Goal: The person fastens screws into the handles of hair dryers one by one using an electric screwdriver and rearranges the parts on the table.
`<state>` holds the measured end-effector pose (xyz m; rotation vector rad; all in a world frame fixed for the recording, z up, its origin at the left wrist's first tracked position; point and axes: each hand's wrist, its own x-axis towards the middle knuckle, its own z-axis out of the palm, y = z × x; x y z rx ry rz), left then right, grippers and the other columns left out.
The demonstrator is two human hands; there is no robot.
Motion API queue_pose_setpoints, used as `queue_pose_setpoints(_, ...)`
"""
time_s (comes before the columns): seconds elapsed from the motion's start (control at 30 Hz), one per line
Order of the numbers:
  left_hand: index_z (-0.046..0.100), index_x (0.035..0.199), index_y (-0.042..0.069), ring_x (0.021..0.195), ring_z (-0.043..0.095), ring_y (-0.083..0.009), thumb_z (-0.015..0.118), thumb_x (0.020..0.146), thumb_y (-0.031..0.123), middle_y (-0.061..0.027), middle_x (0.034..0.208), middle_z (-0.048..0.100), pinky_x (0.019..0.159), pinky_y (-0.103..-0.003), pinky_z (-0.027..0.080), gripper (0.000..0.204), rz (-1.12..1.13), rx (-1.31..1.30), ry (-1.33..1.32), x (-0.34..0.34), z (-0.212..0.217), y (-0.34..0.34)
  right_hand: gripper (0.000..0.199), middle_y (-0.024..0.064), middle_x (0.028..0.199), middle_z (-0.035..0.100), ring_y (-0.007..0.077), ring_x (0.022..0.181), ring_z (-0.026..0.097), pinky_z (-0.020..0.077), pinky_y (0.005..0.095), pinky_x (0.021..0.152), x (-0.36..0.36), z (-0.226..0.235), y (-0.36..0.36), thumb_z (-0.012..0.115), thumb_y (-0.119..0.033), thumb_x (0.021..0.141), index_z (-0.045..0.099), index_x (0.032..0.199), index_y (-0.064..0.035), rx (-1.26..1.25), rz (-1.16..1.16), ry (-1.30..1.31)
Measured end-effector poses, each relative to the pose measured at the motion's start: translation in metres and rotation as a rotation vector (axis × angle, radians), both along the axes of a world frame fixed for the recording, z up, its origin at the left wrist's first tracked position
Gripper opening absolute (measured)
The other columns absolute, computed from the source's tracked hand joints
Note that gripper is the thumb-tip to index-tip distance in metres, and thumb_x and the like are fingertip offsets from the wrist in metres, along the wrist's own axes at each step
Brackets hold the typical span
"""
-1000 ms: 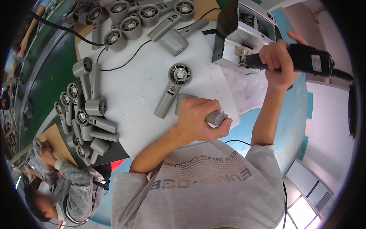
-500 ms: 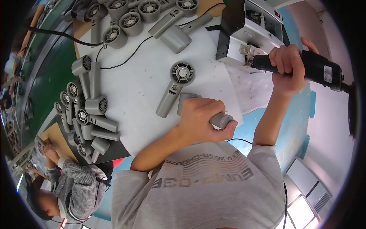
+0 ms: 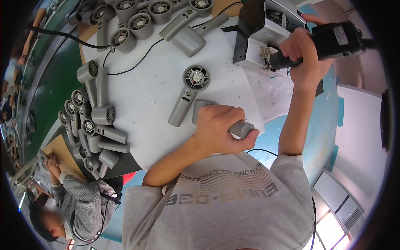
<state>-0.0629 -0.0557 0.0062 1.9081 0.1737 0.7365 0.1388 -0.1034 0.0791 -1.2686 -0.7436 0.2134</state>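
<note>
My left hand (image 3: 220, 129) is closed around the handle of a grey handheld fan (image 3: 241, 129). Its head (image 3: 203, 107) shows beyond my knuckles, partly hidden. In my right hand (image 3: 305, 52) is a black electric screwdriver (image 3: 339, 41), gripped near its front end. The screwdriver's nose meets the metal outlet of a screw feeder (image 3: 265, 52); my view does not show the tip clearly. Another grey fan (image 3: 182, 108) lies on the white sheet just left of my left hand, its round opening with a white hub facing up.
Several grey fans (image 3: 139, 26) crowd the far side of the white sheet (image 3: 141, 89). More fans (image 3: 89, 127) lie in a group at the left edge. A black cable (image 3: 135, 66) crosses the sheet. At the lower left a co-worker (image 3: 83, 200) in a grey sweater works at a board.
My right hand has moved slightly away and left, raising the back of the screwdriver, with its nose still at the feeder. My left hand keeps its hold on the fan.
</note>
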Motion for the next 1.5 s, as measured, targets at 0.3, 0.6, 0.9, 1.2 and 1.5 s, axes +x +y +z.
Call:
queue_pose_setpoints(0.3, 0.053, 0.062, 0.008, 0.040, 0.049, -0.0240, 0.064, 0.073, 0.027, -0.0047, 0.048, 0.048, 0.039, -0.034, 0.037, 0.024, -0.030, -0.101, -0.035, -0.005, -0.007, 0.006, 0.034, -0.0046, 0.058, 0.033, 0.0059, 0.046, 0.030, 0.0344, 0.0271, 0.051, -0.019, 0.018, -0.039, 0.046, -0.006, 0.089, 0.046, 0.123, -0.0053, 0.421, 0.352, 0.265)
queue_pose_setpoints(0.6, 0.052, 0.060, 0.008, 0.039, 0.047, -0.0244, 0.059, 0.080, 0.031, -0.0055, 0.048, 0.047, 0.039, -0.033, 0.036, 0.031, 0.013, -0.122, -0.066, 0.000, -0.004, 0.006, 0.032, -0.0027, 0.051, 0.050, 0.0042, 0.039, 0.050, 0.0478, 0.0173, 0.045, -0.068, 0.055, -0.058, 0.060, -0.008, 0.079, 0.043, 0.105, -0.0085, 0.457, 0.480, 0.064)
queue_pose_setpoints(0.9, 0.052, 0.059, 0.007, 0.039, 0.046, -0.0259, 0.060, 0.079, 0.031, -0.0069, 0.048, 0.047, 0.038, -0.034, 0.036, 0.033, 0.014, -0.106, -0.038, 0.001, -0.005, 0.003, 0.033, -0.0006, 0.053, 0.056, 0.0064, 0.041, 0.054, 0.0482, 0.0190, 0.044, -0.070, 0.054, -0.055, 0.065, -0.010, 0.079, 0.044, 0.105, -0.0098, 0.384, 0.554, -0.008)
queue_pose_setpoints(1.2, 0.052, 0.056, 0.006, 0.038, 0.047, -0.0262, 0.061, 0.079, 0.031, -0.0075, 0.046, 0.046, 0.038, -0.035, 0.035, 0.035, 0.004, -0.121, -0.020, 0.002, -0.002, 0.007, 0.030, -0.0005, 0.053, 0.057, 0.0071, 0.041, 0.054, 0.0468, 0.0189, 0.042, -0.074, 0.053, -0.055, 0.065, -0.011, 0.080, 0.045, 0.103, -0.0103, 0.393, 0.522, -0.034)
queue_pose_setpoints(1.5, 0.054, 0.062, 0.003, 0.040, 0.045, -0.0229, 0.054, 0.086, 0.036, -0.0073, 0.049, 0.046, 0.040, -0.031, 0.034, 0.041, -0.021, -0.091, -0.003, 0.002, -0.006, 0.004, 0.026, -0.0012, 0.055, 0.059, 0.0074, 0.041, 0.055, 0.0453, 0.0186, 0.041, -0.064, 0.053, -0.058, 0.067, -0.009, 0.080, 0.046, 0.095, -0.0119, 0.337, 0.671, -0.038)
